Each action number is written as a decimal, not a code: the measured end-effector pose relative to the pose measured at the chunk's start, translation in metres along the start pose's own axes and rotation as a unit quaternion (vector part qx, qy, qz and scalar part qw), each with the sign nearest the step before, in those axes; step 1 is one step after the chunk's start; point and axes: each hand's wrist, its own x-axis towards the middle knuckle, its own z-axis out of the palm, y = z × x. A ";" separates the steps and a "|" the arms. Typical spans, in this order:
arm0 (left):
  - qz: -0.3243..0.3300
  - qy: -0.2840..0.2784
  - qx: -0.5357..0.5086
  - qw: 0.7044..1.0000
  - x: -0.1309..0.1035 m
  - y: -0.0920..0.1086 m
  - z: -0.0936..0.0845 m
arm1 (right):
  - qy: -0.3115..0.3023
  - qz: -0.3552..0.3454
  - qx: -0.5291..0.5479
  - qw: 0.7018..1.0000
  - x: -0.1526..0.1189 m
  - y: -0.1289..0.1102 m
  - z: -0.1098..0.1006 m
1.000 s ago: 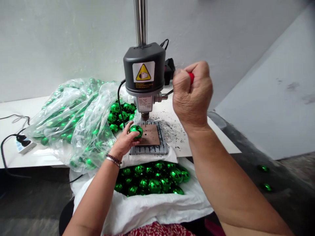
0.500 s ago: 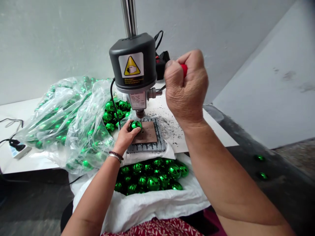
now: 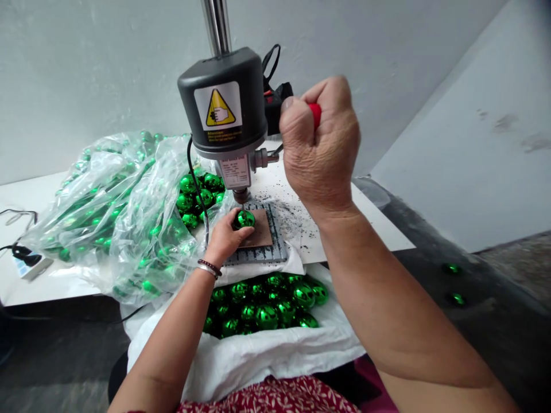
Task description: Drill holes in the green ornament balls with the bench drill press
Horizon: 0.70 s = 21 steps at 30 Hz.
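My left hand point(image 3: 227, 236) grips a shiny green bauble point(image 3: 246, 219) between thumb and fingers. The bauble rests on a brown board point(image 3: 262, 232) under the bit of a black drill press point(image 3: 224, 106). Wrapped in a fist, my right hand point(image 3: 322, 143) holds the press's red-gripped lever point(image 3: 316, 116), up to the right of the motor housing. Most of the lever is hidden by the fist. Beneath the board lies the grey slotted base point(image 3: 279, 252) of the press, strewn with dark shavings.
A clear plastic bag point(image 3: 142, 212) of green baubles covers the table's left side. More loose baubles point(image 3: 267, 316) lie in white cloth point(image 3: 275, 357) on my lap. A power strip point(image 3: 37, 265) sits at the left edge. Two baubles point(image 3: 456, 299) are on the floor at right.
My left hand has moved the bauble slightly right on the board, to beneath the drill bit. My right hand stays on the lever. The whole view has shifted a little.
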 end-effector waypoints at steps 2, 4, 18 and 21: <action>0.008 -0.005 0.004 1.000 0.000 -0.001 0.001 | 0.005 -0.004 -0.004 1.000 0.000 0.000 0.000; 0.004 -0.016 -0.003 1.000 -0.001 0.000 0.002 | 0.012 -0.009 -0.005 1.000 -0.002 0.001 0.000; 0.012 -0.005 -0.020 1.000 -0.006 -0.004 0.006 | 0.040 -0.024 0.035 0.998 -0.040 0.014 -0.006; 0.020 -0.003 -0.030 0.999 -0.005 -0.007 0.008 | 0.045 -0.016 0.037 0.998 -0.044 0.014 -0.006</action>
